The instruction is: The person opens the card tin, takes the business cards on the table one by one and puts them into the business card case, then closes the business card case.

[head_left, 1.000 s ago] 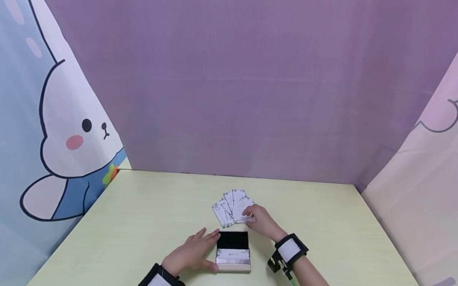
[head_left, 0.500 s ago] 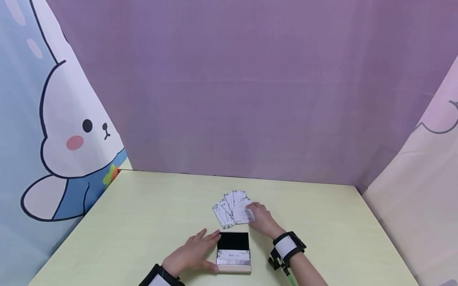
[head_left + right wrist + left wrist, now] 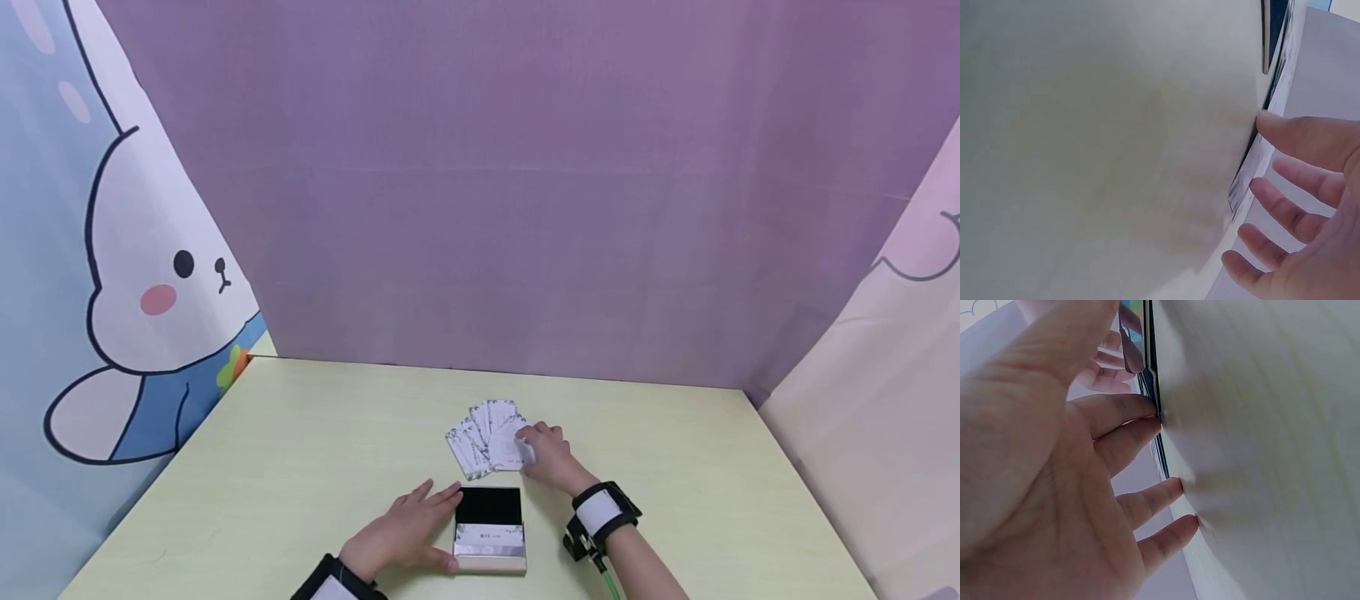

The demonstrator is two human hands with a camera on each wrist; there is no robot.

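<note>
A small open box (image 3: 489, 533) with a black inside and a stack of white cards in its near half sits near the table's front edge. My left hand (image 3: 405, 529) lies flat on the table, its straight fingers (image 3: 1122, 434) against the box's left side and the thumb at its front corner. Just beyond the box, several white cards (image 3: 480, 433) with leafy print lie fanned out. My right hand (image 3: 546, 457) rests on the fan's right end, fingers nearly straight. The right wrist view shows its thumb (image 3: 1310, 137) touching a card's edge (image 3: 1244, 172).
The pale yellow table (image 3: 300, 450) runs to a purple backdrop (image 3: 495, 208) at the back. A cartoon rabbit curtain (image 3: 127, 275) hangs on the left and a pale pink one (image 3: 885, 400) on the right. Both wrists wear black straps.
My right hand has slid slightly left and away with the rightmost card, bringing it closer onto the fan. The left hand and the box have stayed put.
</note>
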